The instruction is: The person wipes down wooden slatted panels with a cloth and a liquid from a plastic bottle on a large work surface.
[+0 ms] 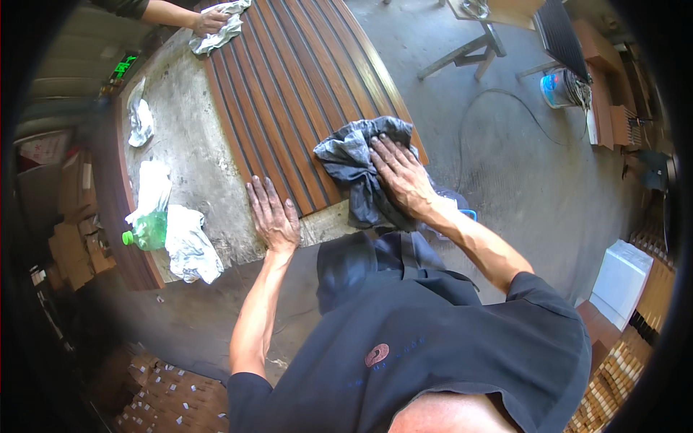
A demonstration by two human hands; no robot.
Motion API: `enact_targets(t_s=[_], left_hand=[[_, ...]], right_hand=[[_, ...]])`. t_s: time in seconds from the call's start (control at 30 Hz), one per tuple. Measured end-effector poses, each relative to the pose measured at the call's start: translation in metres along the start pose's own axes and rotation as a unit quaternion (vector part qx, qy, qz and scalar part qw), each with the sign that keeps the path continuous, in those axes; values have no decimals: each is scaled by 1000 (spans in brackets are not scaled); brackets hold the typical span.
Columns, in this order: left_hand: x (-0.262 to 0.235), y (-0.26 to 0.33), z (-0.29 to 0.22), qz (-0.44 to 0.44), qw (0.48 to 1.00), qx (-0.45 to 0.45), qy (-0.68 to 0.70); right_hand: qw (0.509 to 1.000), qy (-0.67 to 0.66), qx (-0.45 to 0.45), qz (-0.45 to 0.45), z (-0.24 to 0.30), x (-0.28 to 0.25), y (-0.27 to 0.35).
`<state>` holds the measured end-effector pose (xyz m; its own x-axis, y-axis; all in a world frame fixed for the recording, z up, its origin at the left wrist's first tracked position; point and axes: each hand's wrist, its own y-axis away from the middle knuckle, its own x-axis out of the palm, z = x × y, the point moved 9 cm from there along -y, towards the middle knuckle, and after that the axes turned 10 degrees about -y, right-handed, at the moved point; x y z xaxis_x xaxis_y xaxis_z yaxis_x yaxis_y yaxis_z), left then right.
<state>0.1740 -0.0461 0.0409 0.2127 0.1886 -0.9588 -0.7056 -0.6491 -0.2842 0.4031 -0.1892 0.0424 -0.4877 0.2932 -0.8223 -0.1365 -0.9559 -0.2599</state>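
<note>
Pressing a dark cloth (352, 148) with the right hand (403, 173), fingers stretched flat, onto the near right end of a slatted brown panel (303, 101) lying on a grey worktable (191, 130). Resting the left hand (276, 227) at the near left corner, palm down, fingers slightly spread. Apparently wiping, so calling for even pressure in lengthwise strokes. Having a green bottle (151, 231) and white cloths (193, 245) to the left. Farther off, seeing a co-worker's hand (209, 23) on another white cloth (229, 30).
</note>
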Motion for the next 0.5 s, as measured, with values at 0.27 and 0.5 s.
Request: enact_targets(t_s=[0.27,0.5], left_hand=[[4,-18,-12,-9,999,24,18],[-4,0,5,2,1000,-6,6]], right_hand=[[982,86,48,-164,-87,-18,-186],[998,1,53,-25,-18,-22,-15]])
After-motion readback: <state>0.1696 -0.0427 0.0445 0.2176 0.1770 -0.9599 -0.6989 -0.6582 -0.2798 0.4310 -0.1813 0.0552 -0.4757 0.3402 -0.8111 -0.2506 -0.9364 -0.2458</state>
